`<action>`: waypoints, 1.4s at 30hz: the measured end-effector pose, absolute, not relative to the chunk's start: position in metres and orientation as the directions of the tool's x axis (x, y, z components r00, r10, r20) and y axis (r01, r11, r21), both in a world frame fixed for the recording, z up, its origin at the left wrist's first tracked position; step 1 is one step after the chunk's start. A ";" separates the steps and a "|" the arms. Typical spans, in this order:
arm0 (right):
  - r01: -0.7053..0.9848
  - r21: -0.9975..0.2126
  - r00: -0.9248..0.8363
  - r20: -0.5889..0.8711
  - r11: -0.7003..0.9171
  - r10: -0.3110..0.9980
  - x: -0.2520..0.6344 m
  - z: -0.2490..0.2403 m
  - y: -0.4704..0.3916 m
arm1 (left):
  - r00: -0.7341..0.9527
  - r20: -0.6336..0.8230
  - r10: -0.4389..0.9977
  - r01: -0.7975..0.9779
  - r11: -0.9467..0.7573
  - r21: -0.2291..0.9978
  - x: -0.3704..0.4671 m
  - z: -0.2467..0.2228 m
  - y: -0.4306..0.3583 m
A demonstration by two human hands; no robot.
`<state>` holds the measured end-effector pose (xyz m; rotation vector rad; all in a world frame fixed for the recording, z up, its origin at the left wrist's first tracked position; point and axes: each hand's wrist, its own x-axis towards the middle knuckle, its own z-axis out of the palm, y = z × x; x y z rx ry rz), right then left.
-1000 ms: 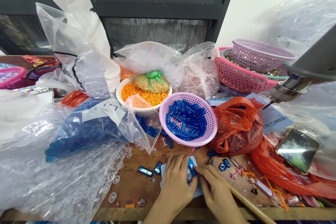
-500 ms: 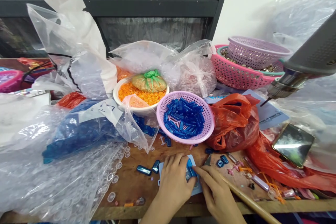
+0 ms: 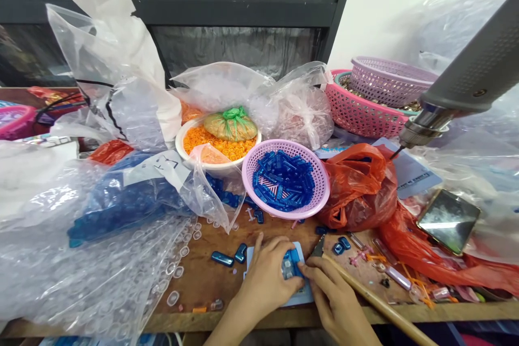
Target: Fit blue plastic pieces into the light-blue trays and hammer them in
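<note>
On the table in front of me lies a light blue card, with a glossy blue and clear plastic assembly on it. My left hand lies across the card, its thumb and fingers curled around the assembly, which it partly covers. From the right, the bent fingers of my right hand press at the assembly's edge; their tips are partly hidden. A tool with a long wooden handle and a dark pointed metal tip passes under or beside that hand; whether it is gripped, I cannot tell.
Blue plastic pieces fill a purple basket ahead, and others lie left of the card. A red bag, phone and small scraps sit right. A grey power driver hangs upper right. Clear rings lie left.
My left fingers have shifted, leaving more of the clear part uncovered. The blue piece near my right fingertips looks flatter now. The driver appears further left in view.
</note>
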<state>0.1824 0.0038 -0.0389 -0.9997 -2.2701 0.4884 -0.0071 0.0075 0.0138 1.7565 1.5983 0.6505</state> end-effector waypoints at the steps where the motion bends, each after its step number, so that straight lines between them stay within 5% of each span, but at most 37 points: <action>1: 0.536 -0.534 -0.532 0.387 0.654 0.753 0.182 -0.038 0.002 | 0.133 -0.069 0.989 0.657 -0.035 0.753 -0.008 0.014 0.007; 13: 0.677 -0.200 -0.562 0.481 0.708 0.673 0.166 -0.020 0.000 | 0.105 -0.143 0.984 0.761 0.013 0.648 -0.003 0.021 0.007; 24: 0.690 -0.138 -0.649 0.315 0.710 0.692 0.160 -0.026 0.005 | 0.102 -0.148 0.984 0.786 0.012 0.618 -0.005 0.015 0.003; 27: 0.678 -0.180 -0.672 0.241 0.713 0.700 0.161 -0.033 0.009 | 0.082 -0.082 0.993 0.807 -0.018 0.591 -0.008 0.009 0.003; 32: 0.597 -0.448 -0.678 0.161 0.666 0.717 0.164 -0.032 0.026 | 0.188 0.131 0.973 0.899 -0.224 0.376 -0.021 -0.013 -0.004; 36: 0.475 -0.542 -0.697 0.249 0.693 0.673 0.174 -0.018 0.045 | 0.241 0.354 0.904 0.943 -0.304 0.135 -0.027 -0.042 -0.006; 42: 0.385 -0.547 -0.621 0.443 0.744 0.647 0.179 0.024 0.062 | 0.205 0.391 0.897 0.958 -0.265 0.107 -0.021 -0.063 -0.004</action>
